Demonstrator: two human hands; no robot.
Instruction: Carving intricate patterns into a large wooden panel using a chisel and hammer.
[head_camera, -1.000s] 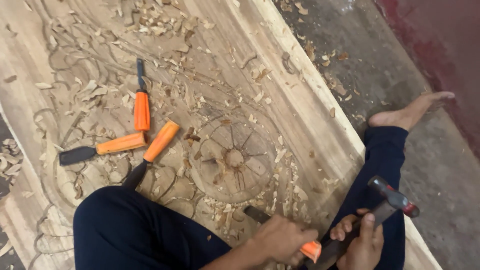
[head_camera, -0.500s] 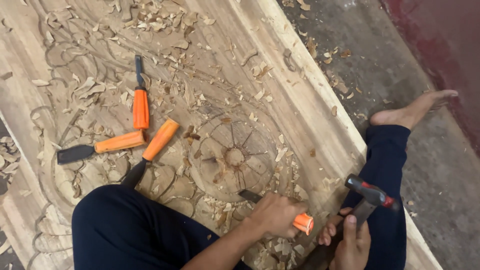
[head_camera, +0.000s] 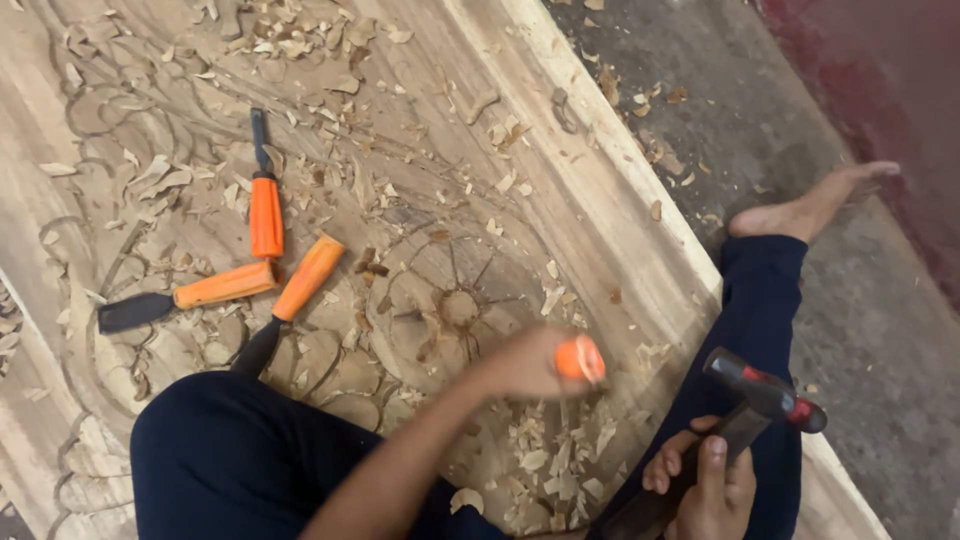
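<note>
Head view, left to right. Three spare orange-handled chisels are laid on the carved wooden panel (head_camera: 600, 215): flat chisel (head_camera: 190, 297) pointing left, narrow chisel (head_camera: 264, 195) pointing up, third chisel (head_camera: 295, 297) pointing down toward the knee. All are kept just beside the left leg, handles nearly meeting, likely so they can be swapped in without shifting position.

Centre: a round flower medallion (head_camera: 455, 300) is cut into the panel. Left hand (head_camera: 530, 362) is wrapped tightly around a fourth chisel, only its orange butt (head_camera: 580, 358) shown; hand is motion-blurred, blade hidden, so tip contact with the wood cannot be confirmed. Butt is left exposed and turned toward the hammer side, presumably as the strike face.

Right: right hand (head_camera: 705, 480) is closed around the handle of a hammer (head_camera: 765, 390), red-and-black head raised off the wood, apart from the chisel butt.

Surface: pale wood with scroll relief, covered in loose shavings (head_camera: 545, 455), densest near the medallion. The panel is straddled by legs in dark trousers; a bare foot (head_camera: 810, 205) is rested on the grey concrete floor (head_camera: 880, 320) past the panel's edge. A dark red strip is seen top right.
</note>
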